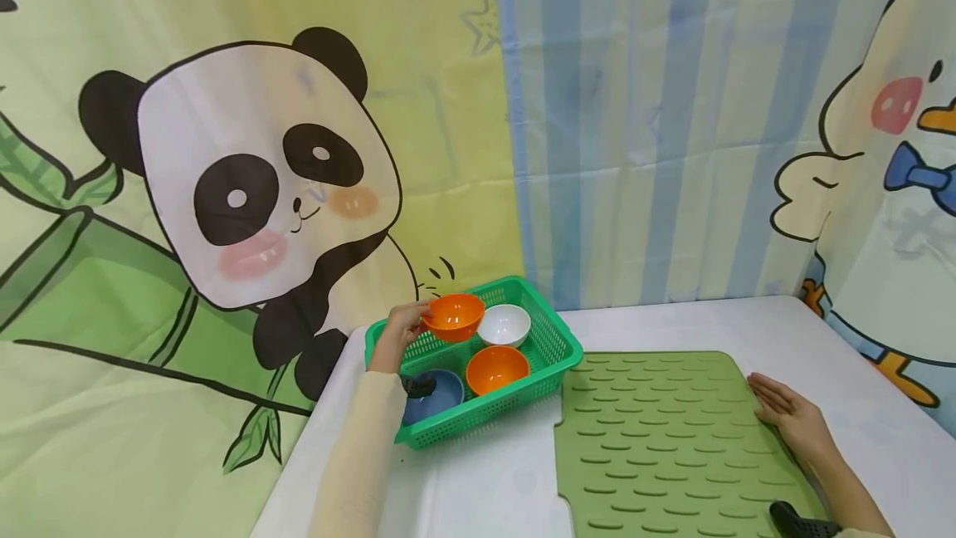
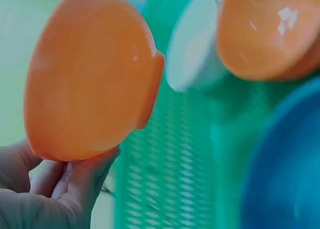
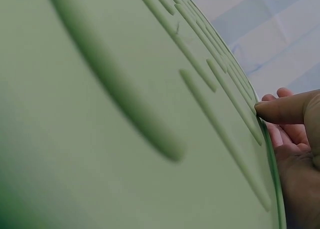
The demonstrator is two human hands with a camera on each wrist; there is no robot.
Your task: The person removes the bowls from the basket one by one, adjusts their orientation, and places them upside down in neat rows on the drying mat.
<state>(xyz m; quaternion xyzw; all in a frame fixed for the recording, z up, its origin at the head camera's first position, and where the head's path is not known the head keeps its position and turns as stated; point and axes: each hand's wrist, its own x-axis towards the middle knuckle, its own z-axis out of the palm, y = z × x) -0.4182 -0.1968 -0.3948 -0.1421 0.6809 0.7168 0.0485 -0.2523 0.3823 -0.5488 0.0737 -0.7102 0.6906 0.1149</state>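
My left hand pinches an orange bowl by its rim, over the back left of a green plastic basket. Tilted on its side in the left wrist view, this bowl shows its outer wall and foot. Inside the basket are a white bowl, another orange bowl and a blue bowl. At the right edge of a green ridged mat rests my right hand, fingers extended. Its thumb touches the mat's edge in the right wrist view.
A white-covered table carries the basket at left and the mat at right, close beside each other. Behind stands a printed curtain with a panda, blue stripes and a duck. Dark wrist straps show on both arms.
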